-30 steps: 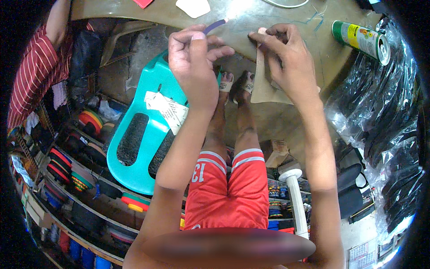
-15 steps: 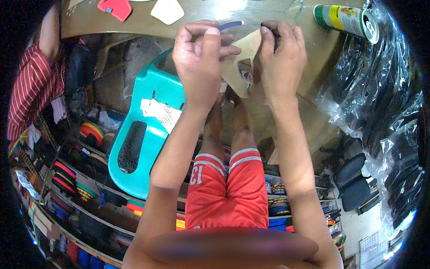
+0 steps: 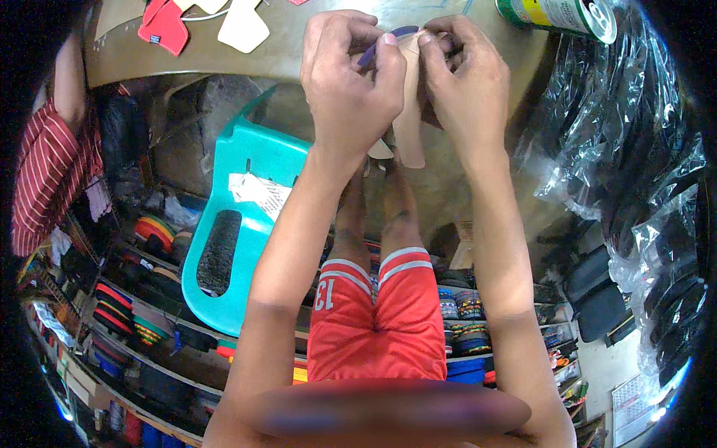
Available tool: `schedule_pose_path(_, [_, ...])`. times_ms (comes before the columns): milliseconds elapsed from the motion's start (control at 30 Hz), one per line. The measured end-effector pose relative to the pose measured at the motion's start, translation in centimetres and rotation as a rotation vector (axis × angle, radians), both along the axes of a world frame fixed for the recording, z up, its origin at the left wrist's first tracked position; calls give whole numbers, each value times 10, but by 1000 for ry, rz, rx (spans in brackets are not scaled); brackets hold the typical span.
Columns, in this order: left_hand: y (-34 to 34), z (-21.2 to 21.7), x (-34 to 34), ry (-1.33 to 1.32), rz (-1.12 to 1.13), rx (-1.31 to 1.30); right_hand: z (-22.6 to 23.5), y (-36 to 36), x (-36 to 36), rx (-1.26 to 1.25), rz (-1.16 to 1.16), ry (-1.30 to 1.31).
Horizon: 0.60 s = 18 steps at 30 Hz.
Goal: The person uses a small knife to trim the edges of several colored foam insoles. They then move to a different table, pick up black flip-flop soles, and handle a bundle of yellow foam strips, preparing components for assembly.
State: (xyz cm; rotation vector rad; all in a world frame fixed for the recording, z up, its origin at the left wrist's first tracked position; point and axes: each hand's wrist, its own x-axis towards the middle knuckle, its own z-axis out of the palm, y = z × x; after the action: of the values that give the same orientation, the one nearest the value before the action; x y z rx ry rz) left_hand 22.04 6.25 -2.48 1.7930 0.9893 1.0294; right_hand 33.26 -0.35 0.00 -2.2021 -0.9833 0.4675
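Above the near edge of the table, my left hand is closed round a thin, curved purple strip-like thing; its kind is not plain. Close beside it, my right hand pinches the top edge of a pale beige cut piece, thin like leather or fabric. That piece hangs down between my hands, its upper part against the left thumb. The purple thing's far end meets the beige piece near the right fingertips. My fingers hide part of both.
On the table lie red and cream cut pieces at far left, and a green-yellow can on its side at far right. A teal plastic chair stands left; plastic-wrapped black goods hang right. Another person's striped sleeve shows far left.
My hands have come closer together and slightly up. The beige piece has turned, now hanging narrower and lower between them. The table's things sit higher or further left in view.
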Motion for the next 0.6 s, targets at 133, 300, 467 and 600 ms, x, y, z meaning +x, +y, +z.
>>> schedule_pose_path(133, [7,-2,3,75,-18,155,-5,-2,-2,68,-15,-52])
schedule_pose_path(300, [6,-2,3,89,-30,142,-5,-5,-3,89,-47,-48])
schedule_pose_path(467, [6,-3,3,120,-31,135,-6,-6,-3,106,-46,-29])
schedule_pose_path(600, [10,-5,2,197,-63,259,-8,-6,-3,116,-65,-22])
